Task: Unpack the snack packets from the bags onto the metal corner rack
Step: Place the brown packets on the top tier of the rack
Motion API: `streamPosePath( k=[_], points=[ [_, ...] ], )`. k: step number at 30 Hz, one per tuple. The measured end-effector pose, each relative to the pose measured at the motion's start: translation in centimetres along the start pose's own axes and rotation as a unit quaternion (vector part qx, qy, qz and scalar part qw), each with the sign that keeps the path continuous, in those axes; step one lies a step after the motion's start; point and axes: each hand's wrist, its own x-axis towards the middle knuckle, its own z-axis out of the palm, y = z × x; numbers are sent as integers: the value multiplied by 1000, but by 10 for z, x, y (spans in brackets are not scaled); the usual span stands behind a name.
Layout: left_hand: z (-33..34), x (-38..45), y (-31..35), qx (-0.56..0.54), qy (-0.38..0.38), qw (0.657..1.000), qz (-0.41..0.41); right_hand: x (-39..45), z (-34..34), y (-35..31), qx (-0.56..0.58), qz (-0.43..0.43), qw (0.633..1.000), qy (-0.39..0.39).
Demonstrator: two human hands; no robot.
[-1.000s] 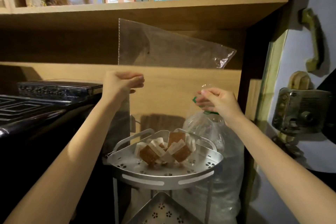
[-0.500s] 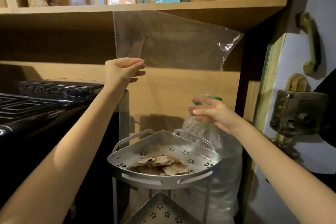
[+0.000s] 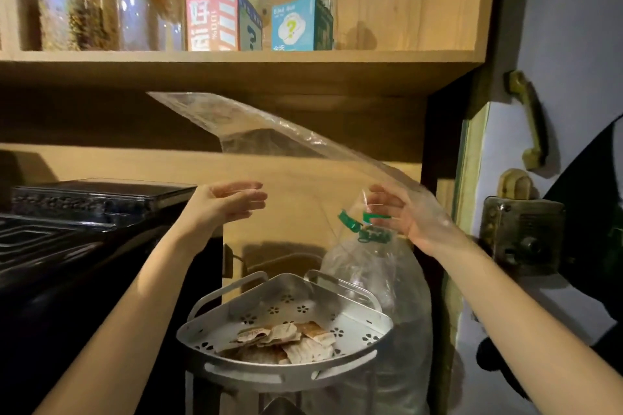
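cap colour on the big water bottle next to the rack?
Green. The cap is flipped open on the water bottle; clearest in the head view.

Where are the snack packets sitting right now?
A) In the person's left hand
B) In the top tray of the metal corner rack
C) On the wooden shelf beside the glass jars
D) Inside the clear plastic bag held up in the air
B: the snack packets lie in a loose pile in the top tray of the metal corner rack, while the clear bag held above looks empty and the left hand is open.
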Motion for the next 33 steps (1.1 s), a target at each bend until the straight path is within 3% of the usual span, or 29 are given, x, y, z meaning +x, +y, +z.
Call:
streamPosePath(
  k=[10,12,19,28,33],
  points=[
    [-3,6,30,-117,-35,993,6,-3,-18,-36,-41,-21,999,25],
    [-5,4,35,-162,-61,985,-4,-6,-18,-41,-41,-31,999,11],
    [-12,-4,37,-128,-168,977,1,-20,-26,-42,-3,6,998,-65],
    [-5,-28,27,-156,-161,974,13,-44,-33,-27,54,47,994,-84],
    [6,-44,12,-165,-134,977,-18,-63,-38,-12,127,137,978,-89]
  ],
)
